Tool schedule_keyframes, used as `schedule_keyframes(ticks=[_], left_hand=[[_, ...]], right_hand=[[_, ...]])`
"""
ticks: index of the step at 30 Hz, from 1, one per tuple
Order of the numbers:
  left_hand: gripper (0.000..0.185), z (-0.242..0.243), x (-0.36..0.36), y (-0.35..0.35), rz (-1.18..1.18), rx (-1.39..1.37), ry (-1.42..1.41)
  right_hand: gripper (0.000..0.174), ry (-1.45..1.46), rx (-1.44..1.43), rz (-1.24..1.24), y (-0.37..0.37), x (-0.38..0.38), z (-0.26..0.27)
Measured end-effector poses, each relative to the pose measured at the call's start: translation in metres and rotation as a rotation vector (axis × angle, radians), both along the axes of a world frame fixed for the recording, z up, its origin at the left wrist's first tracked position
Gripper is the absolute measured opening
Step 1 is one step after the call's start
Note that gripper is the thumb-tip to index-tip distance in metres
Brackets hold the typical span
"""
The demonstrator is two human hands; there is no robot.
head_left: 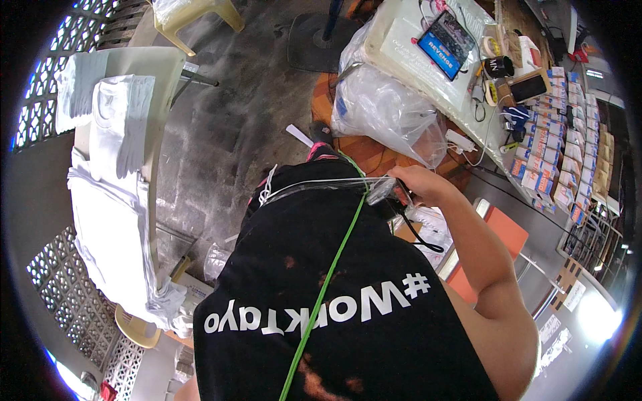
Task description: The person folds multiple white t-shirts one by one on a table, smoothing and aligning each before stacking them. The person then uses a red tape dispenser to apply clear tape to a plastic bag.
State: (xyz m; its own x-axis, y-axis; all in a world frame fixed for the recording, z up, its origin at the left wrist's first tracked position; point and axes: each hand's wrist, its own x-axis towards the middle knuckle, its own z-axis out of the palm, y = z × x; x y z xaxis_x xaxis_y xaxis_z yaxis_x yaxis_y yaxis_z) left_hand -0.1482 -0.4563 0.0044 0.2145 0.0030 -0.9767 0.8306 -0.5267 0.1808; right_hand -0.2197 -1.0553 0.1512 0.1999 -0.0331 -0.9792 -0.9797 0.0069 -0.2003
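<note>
My right hand (421, 183) is at my right hip, its fingers curled around a clear plastic pouch (383, 190). Something dark sits in or behind that pouch, but the fingers and glare hide what it is. A black cord loop (426, 245) hangs just below the hand. Across my black printed shirt (281, 250) runs a bright green cord (331, 273), reaching the pouch. A clear strap (321, 183) stretches over my waist towards the white drawstring (268, 185). My left hand is out of view.
White folded shirts (110, 220) lie on a table (168, 70) at left. At upper right, another table (373, 47) bears a tablet (446, 45), phone (529, 87) and mug (497, 66). A large plastic bag (386, 110), power strip (461, 140) and stacked boxes (539, 155) are nearby.
</note>
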Motion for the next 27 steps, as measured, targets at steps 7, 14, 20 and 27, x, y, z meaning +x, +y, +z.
schedule_keyframes(ticks=[7, 14, 20, 27], left_hand=[[0.039, -0.008, 0.002, 0.0, -0.03, -0.001, -0.018], [0.039, -0.012, 0.003, 0.0, -0.044, -0.001, -0.02], [0.039, -0.013, 0.004, 0.001, -0.039, 0.001, -0.023], [0.039, -0.015, 0.002, 0.002, -0.036, 0.014, -0.014]], right_hand=[[0.061, 0.123, -0.068, 0.198, -0.001, 0.009, 0.005], [0.05, -0.253, -0.396, -0.159, -0.053, -0.047, -0.026], [0.036, 0.049, 0.339, 0.486, -0.048, -0.165, -0.057], [0.052, -0.043, 0.332, 0.263, 0.038, -0.183, -0.09]])
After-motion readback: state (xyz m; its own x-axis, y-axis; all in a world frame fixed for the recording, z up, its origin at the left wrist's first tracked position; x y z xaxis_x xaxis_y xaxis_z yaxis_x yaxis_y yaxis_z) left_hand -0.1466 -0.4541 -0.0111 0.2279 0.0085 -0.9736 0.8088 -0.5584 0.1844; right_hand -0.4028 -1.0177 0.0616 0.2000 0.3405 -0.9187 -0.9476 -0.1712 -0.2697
